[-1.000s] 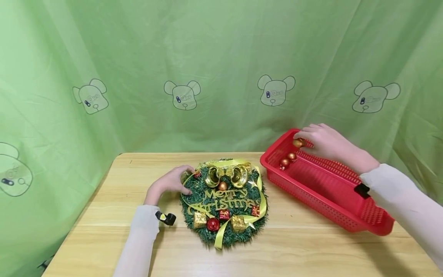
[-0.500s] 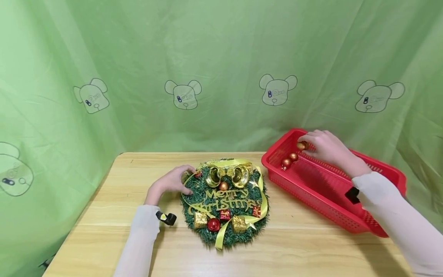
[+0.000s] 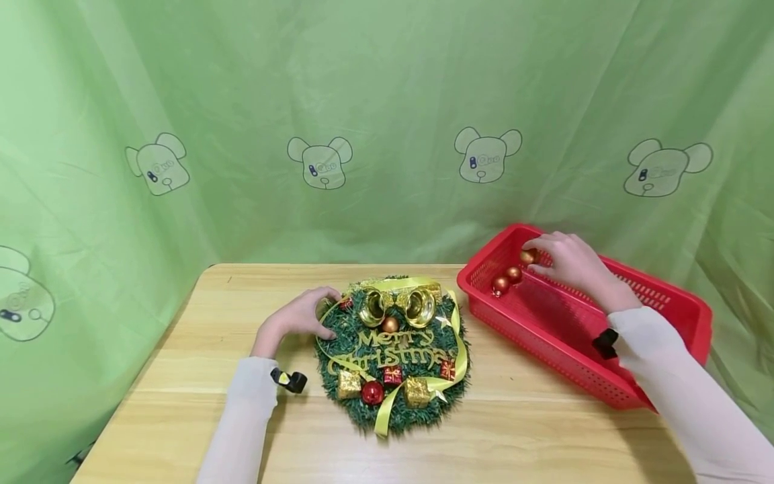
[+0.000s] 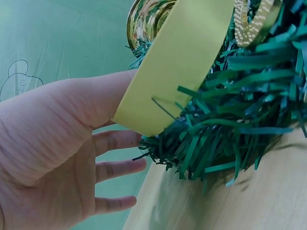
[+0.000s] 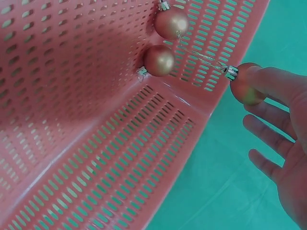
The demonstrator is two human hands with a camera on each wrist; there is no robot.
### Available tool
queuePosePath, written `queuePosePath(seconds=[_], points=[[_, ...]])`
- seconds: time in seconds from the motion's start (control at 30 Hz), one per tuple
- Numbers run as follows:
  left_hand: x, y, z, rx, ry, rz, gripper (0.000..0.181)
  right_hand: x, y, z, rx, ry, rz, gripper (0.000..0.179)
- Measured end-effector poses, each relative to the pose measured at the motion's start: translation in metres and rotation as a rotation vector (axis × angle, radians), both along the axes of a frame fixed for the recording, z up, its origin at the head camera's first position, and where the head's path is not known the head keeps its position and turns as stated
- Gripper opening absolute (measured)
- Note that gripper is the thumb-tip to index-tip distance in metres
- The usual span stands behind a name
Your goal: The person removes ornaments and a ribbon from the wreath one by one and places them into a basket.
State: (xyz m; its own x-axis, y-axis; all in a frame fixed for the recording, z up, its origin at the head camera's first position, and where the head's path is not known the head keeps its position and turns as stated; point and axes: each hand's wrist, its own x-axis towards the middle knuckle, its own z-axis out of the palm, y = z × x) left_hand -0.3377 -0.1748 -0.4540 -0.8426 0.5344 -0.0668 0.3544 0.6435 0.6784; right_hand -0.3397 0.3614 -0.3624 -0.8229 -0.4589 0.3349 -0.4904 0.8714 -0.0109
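Observation:
A green Christmas wreath (image 3: 387,417) with gold bells, small gift boxes, yellow ribbon and "Merry Christmas" lettering lies on the table. My left hand (image 3: 299,314) holds its left edge, and in the left wrist view the thumb reaches behind the ribbon (image 4: 180,72). Over the far end of a red basket (image 3: 544,359), my right hand (image 3: 568,259) pinches an orange-gold bauble (image 5: 245,88) between thumb and forefinger. From that bauble's silver cap a thin cord stretches toward the other baubles. Two of these, an upper bauble (image 5: 171,23) and a lower bauble (image 5: 159,61), sit in the basket's corner.
The wooden table (image 3: 181,376) carries the wreath near its middle and the basket to the right, set at a slant. Behind and beside it hangs a green curtain (image 3: 387,215) printed with bear heads.
My right hand has shifted slightly right and lower over the basket, still pinching the bauble, and its forearm has swung inward. My left hand and the wreath stay put.

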Motion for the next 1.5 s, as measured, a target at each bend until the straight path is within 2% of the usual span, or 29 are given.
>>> queuePosePath(seconds=[0.27,0.77,1.17,1.5], points=[[0.001,-0.001,0.002,0.006,0.012,-0.018,0.081,-0.006,0.006,-0.009,-0.025,-0.04,-0.044,0.038],[0.0,-0.002,0.0,-0.003,0.021,-0.027,0.079,-0.017,0.021,-0.027,-0.014,-0.077,-0.057,0.037],[0.001,-0.001,0.0,0.0,0.021,-0.019,0.08,-0.024,0.021,-0.042,0.082,-0.042,-0.048,0.037],[0.001,0.0,0.003,0.014,0.02,-0.025,0.079,-0.026,0.021,-0.051,0.124,-0.089,-0.044,0.037]])
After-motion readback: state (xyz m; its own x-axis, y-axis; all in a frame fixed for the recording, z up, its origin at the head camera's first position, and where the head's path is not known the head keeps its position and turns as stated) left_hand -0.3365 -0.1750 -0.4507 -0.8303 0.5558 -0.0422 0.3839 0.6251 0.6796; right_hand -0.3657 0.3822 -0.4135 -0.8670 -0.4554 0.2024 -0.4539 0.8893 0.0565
